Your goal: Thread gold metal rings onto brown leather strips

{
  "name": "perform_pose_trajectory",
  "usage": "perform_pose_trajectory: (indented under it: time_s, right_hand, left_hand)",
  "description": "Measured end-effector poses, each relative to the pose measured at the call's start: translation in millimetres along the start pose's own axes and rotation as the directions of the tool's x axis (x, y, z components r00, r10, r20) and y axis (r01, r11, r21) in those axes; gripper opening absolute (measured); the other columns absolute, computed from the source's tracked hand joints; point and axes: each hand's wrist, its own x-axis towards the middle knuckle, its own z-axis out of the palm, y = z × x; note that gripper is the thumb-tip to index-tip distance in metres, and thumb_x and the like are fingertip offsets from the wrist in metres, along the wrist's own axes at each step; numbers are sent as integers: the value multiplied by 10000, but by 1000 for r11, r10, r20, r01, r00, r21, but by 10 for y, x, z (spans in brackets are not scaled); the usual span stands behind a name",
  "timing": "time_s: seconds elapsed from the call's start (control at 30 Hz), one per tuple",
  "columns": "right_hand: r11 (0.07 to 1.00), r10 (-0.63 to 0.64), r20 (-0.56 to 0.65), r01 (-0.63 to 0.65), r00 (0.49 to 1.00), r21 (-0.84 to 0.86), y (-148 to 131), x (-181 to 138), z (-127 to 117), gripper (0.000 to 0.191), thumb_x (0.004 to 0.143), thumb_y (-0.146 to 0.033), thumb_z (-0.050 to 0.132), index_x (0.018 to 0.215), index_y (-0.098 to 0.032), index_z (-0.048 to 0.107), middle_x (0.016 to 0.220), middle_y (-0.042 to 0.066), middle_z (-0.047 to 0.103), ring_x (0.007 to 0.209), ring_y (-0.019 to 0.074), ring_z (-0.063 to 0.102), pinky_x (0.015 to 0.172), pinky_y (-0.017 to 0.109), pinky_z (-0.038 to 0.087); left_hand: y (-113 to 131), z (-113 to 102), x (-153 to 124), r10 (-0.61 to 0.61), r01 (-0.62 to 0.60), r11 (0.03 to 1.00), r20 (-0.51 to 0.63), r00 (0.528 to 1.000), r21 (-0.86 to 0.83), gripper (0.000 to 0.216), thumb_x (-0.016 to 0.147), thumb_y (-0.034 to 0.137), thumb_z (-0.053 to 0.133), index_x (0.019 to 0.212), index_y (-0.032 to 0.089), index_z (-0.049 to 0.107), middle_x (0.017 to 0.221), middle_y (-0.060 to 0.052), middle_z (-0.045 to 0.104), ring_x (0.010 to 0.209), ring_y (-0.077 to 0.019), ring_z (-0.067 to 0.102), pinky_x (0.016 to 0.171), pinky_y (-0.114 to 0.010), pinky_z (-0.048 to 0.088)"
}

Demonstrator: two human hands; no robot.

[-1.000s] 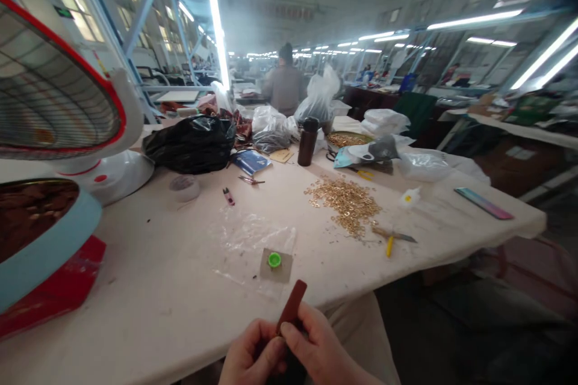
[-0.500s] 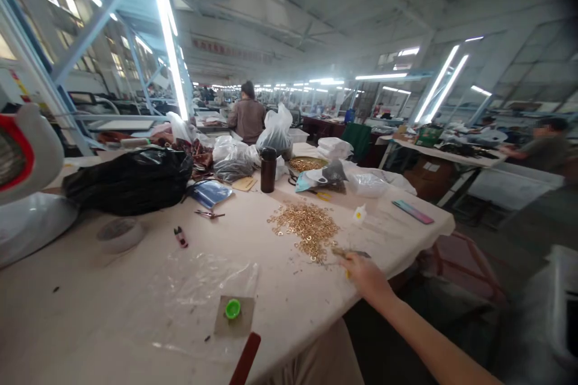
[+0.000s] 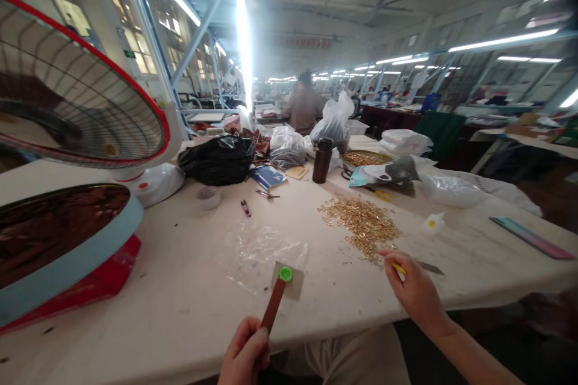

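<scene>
My left hand (image 3: pixel 247 349), low in the view, is closed around a brown leather strip (image 3: pixel 274 305). The strip's far end reaches to a small green cup (image 3: pixel 286 274), which stands on a grey square pad (image 3: pixel 295 284). At the near edge of the gold metal rings (image 3: pixel 361 222), my right hand (image 3: pixel 415 289) is closed, with a slim yellow tool (image 3: pixel 399 267) between its fingers. The tool's tip and whatever the fingertips pinch are too small to make out. A thin grey blade-like piece (image 3: pixel 431 267) lies just right of this hand.
A fan (image 3: pixel 85 90) and a tray of brown pieces (image 3: pixel 67 252) stand left. Thread snips (image 3: pixel 245 208) and clear plastic film (image 3: pixel 262 246) lie mid-table. Behind are a black bag (image 3: pixel 217 159), a dark bottle (image 3: pixel 322 161) and plastic bags. A phone-like slab (image 3: pixel 530 237) lies right. One person (image 3: pixel 304 108) sits beyond.
The view has swung left, bringing in the fan and tray. My left hand has come into view holding the strip, whose end has moved up to the green cup. My right hand stays beside the rings.
</scene>
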Motion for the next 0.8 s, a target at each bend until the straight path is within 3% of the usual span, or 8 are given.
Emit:
perform_pose_trajectory:
  time_s: [0.07,0.13,0.23,0.43,0.8]
  right_hand:
    - [985,78,7,-79,997,155,-525,62,186,153,911,-280,364,973,-201,480,931,92,629,815,193,605,688,321,523]
    - [743,297,180,-345,938,573,-984,129,395,208,908,-343,390,890,-189,530,748,49,615,619,161,568,577,285,505]
    - [642,345,217,-398,913,655,-1358,197,713,313,915,-409,346,812,-181,534,733,54,613,578,149,541,518,267,478]
    - [617,388,226,-434,894,657,-1365,139,1091,358,884,-481,381,769,-183,546,661,30,572,568,157,515,548,288,462]
    - [574,398,278,-474,874,668,-1327,102,1126,347,858,-494,433,771,-185,565,652,19,553,577,164,496,564,295,431]
  left_hand:
    - [7,-2,12,14,-14,1000,-13,1000,-26,344,554,409,728,572,172,479,449,68,454,436,-61,352,458,-178,259]
    - [21,-19,13,27,-28,999,-15,1000,-46,307,579,373,702,579,175,467,454,70,450,438,-61,347,457,-178,260]
    - [45,-83,9,41,-42,997,-20,999,-62,302,595,368,688,580,177,454,445,75,438,433,-58,336,451,-176,251]
    - [29,-217,55,51,-54,995,-34,998,-87,318,594,372,695,571,176,447,437,71,455,414,-51,342,439,-172,227]
    - [-28,-281,250,5,-6,1000,-61,998,-8,376,548,464,694,570,188,440,417,73,443,405,-57,323,432,-190,215]
